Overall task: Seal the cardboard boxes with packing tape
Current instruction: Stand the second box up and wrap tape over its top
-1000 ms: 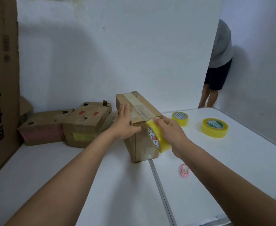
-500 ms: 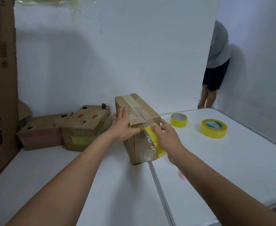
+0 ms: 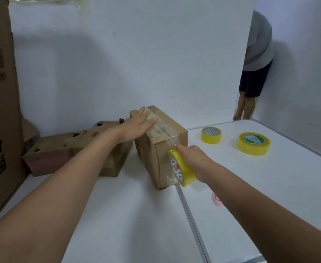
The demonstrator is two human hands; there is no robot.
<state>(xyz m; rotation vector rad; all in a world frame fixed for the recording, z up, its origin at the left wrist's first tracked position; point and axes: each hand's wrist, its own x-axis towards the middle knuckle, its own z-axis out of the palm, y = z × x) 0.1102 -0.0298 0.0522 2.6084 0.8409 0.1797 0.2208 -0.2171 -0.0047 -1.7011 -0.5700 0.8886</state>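
Since a moment ago the tape roll, gripped by the right hand, has run down the box front at frame centre; the left hand, fingers flat, now smooths its top. Two boxes at left look unsealed. White table, white walls.

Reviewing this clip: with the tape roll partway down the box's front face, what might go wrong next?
The box sits over the seam between two tables, so pulling the tape roll downward could tip or slide it. The left hand only lies flat on top, a weak brace. The clear strip at the edge looks wrinkled and may bond poorly.
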